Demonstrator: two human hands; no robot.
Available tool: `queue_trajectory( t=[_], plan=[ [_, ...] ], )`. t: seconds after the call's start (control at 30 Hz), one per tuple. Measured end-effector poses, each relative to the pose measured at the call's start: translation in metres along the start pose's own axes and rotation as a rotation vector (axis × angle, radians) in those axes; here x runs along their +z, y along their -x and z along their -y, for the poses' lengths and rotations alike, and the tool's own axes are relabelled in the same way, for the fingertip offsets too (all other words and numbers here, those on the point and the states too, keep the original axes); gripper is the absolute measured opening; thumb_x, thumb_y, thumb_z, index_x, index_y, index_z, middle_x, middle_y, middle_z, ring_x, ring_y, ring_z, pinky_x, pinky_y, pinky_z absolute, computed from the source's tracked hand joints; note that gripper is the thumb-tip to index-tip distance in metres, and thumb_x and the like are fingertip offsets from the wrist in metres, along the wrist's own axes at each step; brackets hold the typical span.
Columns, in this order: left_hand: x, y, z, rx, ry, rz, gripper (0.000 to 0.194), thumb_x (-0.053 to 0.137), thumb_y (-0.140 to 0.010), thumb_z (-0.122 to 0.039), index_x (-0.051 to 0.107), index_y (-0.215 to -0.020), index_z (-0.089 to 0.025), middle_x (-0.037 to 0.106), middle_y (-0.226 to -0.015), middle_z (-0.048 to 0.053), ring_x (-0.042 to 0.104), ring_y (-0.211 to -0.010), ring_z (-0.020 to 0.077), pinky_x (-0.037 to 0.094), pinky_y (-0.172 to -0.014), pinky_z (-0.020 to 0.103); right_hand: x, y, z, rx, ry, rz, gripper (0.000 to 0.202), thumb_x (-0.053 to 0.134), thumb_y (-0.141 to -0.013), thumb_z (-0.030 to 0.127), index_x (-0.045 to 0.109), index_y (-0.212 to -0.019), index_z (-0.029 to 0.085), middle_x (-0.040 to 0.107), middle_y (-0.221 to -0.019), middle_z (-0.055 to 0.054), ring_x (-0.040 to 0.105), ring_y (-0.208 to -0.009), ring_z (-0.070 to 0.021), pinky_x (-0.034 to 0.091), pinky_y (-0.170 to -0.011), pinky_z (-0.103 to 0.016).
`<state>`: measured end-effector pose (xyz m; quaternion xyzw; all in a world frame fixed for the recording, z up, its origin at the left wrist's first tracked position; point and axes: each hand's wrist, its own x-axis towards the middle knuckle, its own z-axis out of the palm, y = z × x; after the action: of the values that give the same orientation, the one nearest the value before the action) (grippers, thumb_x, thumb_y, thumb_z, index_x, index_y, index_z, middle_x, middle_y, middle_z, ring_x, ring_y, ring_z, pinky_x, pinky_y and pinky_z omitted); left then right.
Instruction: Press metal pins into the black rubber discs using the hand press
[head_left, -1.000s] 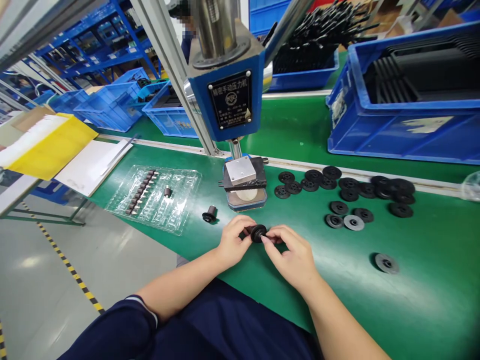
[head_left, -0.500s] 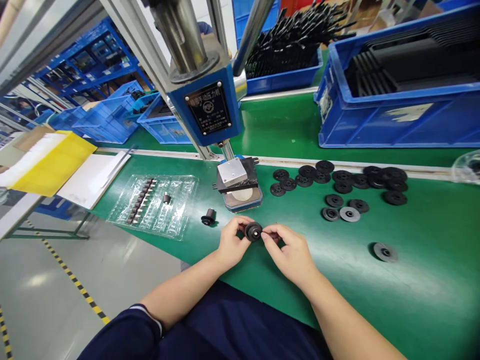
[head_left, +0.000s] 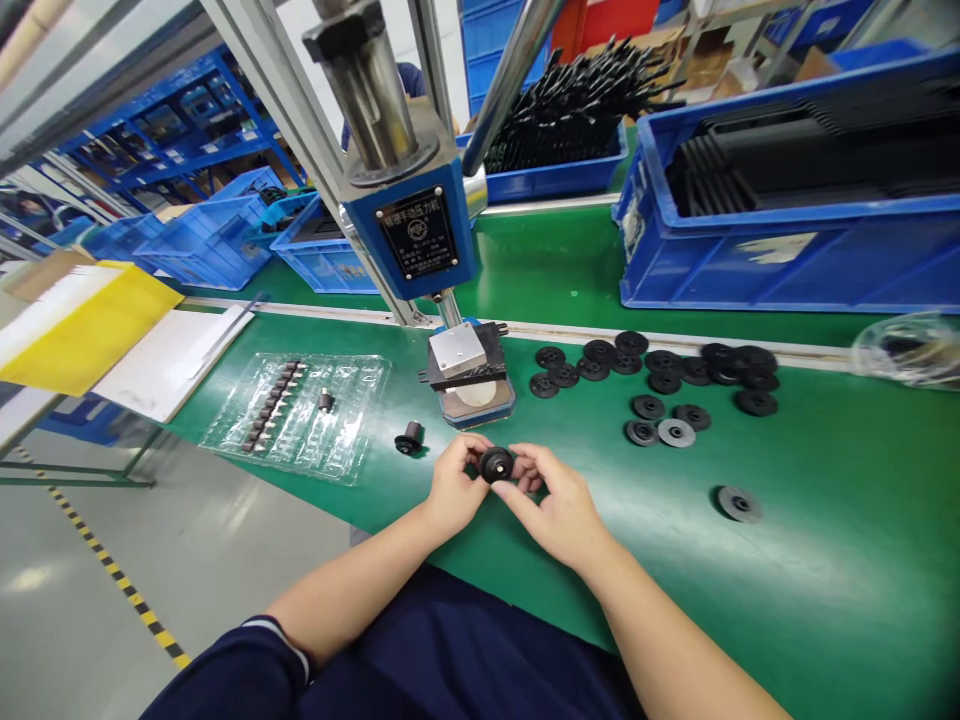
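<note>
A round black part with a small light centre [head_left: 496, 465] is held above the green bench, in front of the press. My left hand [head_left: 456, 487] grips it from the left, thumb and fingers closed on its edge. From the right, my right hand [head_left: 551, 500] holds the same part, its thumb at the lower edge and its other fingers curled behind. To the left, a black part with a flange and a short cylinder [head_left: 410, 438] lies on the bench. A clear tray [head_left: 360, 400] holds a slanted row of small dark pieces and one separate piece [head_left: 325, 400].
The blue hand press [head_left: 409, 230] stands behind my hands, a metal block [head_left: 459, 348] at its base. Several black discs [head_left: 598, 352] lie to the right, with a grey disc [head_left: 739, 503] nearer. Blue crates [head_left: 750, 265] line the back. A yellow bin [head_left: 97, 320] is at left.
The view has shifted slightly. My right hand's thumb has moved under the part's edge and its fingers have come round behind. The part now faces the camera a little differently.
</note>
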<state>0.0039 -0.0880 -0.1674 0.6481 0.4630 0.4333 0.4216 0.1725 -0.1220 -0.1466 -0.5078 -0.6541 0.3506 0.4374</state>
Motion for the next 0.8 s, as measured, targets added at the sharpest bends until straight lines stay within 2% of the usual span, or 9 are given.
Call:
queue_trajectory(
  t=[0.1, 0.3, 0.4, 0.47, 0.57, 0.63, 0.7, 0.77, 0.8],
  plan=[
    [0.000, 0.000, 0.004, 0.048, -0.025, -0.010, 0.027, 0.071, -0.074, -0.014, 0.052, -0.092, -0.019, 0.060, -0.099, 0.006, 0.060, -0.087, 0.0165, 0.050, -0.076, 0.029, 0.005, 0.000, -0.003, 0.017, 0.018, 0.023, 0.058, 0.075, -0.075, 0.044, 0.053, -0.123, 0.021, 0.063, -0.092, -0.003, 0.055, -0.068, -0.0121, 0.051, -0.067, -0.028],
    [0.000, 0.009, 0.003, 0.195, -0.125, 0.046, 0.022, 0.063, -0.075, -0.010, 0.054, -0.092, -0.019, 0.060, -0.097, 0.005, 0.059, -0.081, 0.0150, 0.051, -0.070, 0.028, 0.006, 0.007, 0.005, 0.085, 0.076, -0.011, 0.039, 0.075, -0.073, 0.040, 0.058, -0.103, 0.021, 0.063, -0.078, 0.000, 0.055, -0.063, -0.0106, 0.048, -0.060, -0.023],
    [0.000, 0.012, 0.007, 0.243, -0.216, 0.101, 0.030, 0.067, -0.078, -0.018, 0.055, -0.106, -0.020, 0.060, -0.098, 0.005, 0.058, -0.076, 0.0143, 0.051, -0.072, 0.030, -0.014, 0.015, 0.005, 0.138, 0.135, -0.102, 0.037, 0.076, -0.070, 0.039, 0.055, -0.094, 0.021, 0.061, -0.070, 0.004, 0.053, -0.055, -0.0086, 0.046, -0.052, -0.020],
    [0.001, 0.012, 0.008, 0.257, -0.244, 0.111, 0.030, 0.067, -0.082, -0.023, 0.055, -0.109, -0.019, 0.060, -0.093, 0.004, 0.058, -0.074, 0.0143, 0.052, -0.073, 0.031, -0.044, 0.022, 0.004, 0.180, 0.182, -0.218, 0.037, 0.075, -0.070, 0.041, 0.053, -0.092, 0.020, 0.062, -0.070, 0.004, 0.054, -0.053, -0.0088, 0.045, -0.049, -0.019],
    [-0.004, 0.016, -0.013, 0.250, -0.247, 0.170, 0.019, 0.063, -0.086, -0.025, 0.055, -0.103, -0.019, 0.060, -0.084, 0.003, 0.058, -0.070, 0.0138, 0.052, -0.068, 0.029, -0.116, 0.038, 0.009, 0.249, 0.256, -0.473, 0.043, 0.073, -0.071, 0.047, 0.054, -0.097, 0.018, 0.067, -0.077, -0.002, 0.061, -0.062, -0.0127, 0.051, -0.057, -0.024],
    [-0.015, 0.025, -0.047, 0.283, -0.224, 0.273, 0.015, 0.061, -0.088, -0.024, 0.056, -0.101, -0.019, 0.062, -0.081, 0.003, 0.059, -0.069, 0.0138, 0.052, -0.066, 0.028, -0.177, 0.051, 0.016, 0.306, 0.327, -0.703, 0.051, 0.076, -0.068, 0.049, 0.056, -0.101, 0.016, 0.068, -0.086, -0.010, 0.064, -0.071, -0.0169, 0.053, -0.063, -0.029],
    [-0.028, 0.036, -0.091, 0.424, -0.158, 0.418, 0.019, 0.061, -0.088, -0.024, 0.057, -0.107, -0.020, 0.067, -0.090, 0.007, 0.063, -0.076, 0.0155, 0.054, -0.072, 0.030, -0.239, 0.064, 0.023, 0.383, 0.434, -1.008, 0.064, 0.078, -0.063, 0.051, 0.058, -0.108, 0.010, 0.067, -0.095, -0.019, 0.066, -0.073, -0.0208, 0.052, -0.063, -0.033],
    [-0.038, 0.047, -0.131, 0.600, -0.075, 0.571, 0.035, 0.063, -0.087, -0.026, 0.055, -0.121, -0.024, 0.070, -0.098, 0.008, 0.067, -0.088, 0.0201, 0.056, -0.080, 0.035, -0.292, 0.076, 0.029, 0.414, 0.490, -1.174, 0.082, 0.073, -0.070, 0.049, 0.043, -0.131, 0.003, 0.063, -0.105, -0.029, 0.068, -0.077, -0.0244, 0.052, -0.061, -0.035],
    [-0.041, 0.054, -0.146, 0.677, -0.024, 0.676, 0.040, 0.063, -0.086, -0.030, 0.055, -0.125, -0.031, 0.072, -0.096, 0.005, 0.068, -0.085, 0.0199, 0.058, -0.076, 0.035, -0.312, 0.081, 0.031, 0.369, 0.509, -1.293, 0.084, 0.075, -0.069, 0.044, 0.041, -0.133, 0.001, 0.063, -0.105, -0.029, 0.069, -0.081, -0.0260, 0.053, -0.062, -0.035]
  ],
)
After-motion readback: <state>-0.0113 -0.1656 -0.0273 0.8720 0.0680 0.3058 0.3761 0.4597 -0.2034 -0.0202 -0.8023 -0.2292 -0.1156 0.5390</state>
